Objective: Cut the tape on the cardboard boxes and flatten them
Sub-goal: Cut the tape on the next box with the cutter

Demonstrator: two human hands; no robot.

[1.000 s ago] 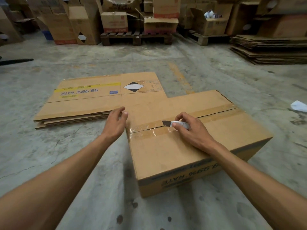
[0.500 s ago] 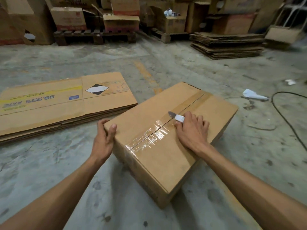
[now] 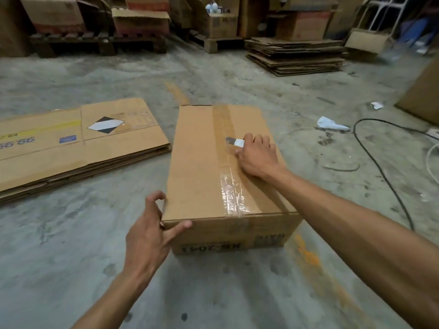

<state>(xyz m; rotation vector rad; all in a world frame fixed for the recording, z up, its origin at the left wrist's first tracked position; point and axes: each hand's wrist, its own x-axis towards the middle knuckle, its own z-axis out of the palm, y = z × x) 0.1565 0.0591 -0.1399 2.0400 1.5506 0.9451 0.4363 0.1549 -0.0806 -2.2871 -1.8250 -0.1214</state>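
Note:
A closed brown cardboard box (image 3: pixel 199 162) stands on the concrete floor in front of me, its long side pointing away. A strip of clear tape (image 3: pixel 229 167) runs down the middle of its top. My right hand (image 3: pixel 257 155) rests on the top and is shut on a small knife (image 3: pixel 235 141) with a white wrapped handle; the blade tip lies on the tape. My left hand (image 3: pixel 148 236) touches the box's near left corner with fingers spread. Flattened boxes (image 3: pixel 78 143) lie stacked on the floor to the left.
A black cable (image 3: pixel 380 167) curves across the floor at the right, beside white paper scraps (image 3: pixel 331 124). A pile of flattened cardboard (image 3: pixel 294 55) and pallets with boxes (image 3: pixel 99 41) line the back. Another box's corner (image 3: pixel 425 93) shows at far right.
The box has been turned so that its taped seam now runs straight away from me. My left hand has shifted from the side to the near left corner. The knife stays on the tape.

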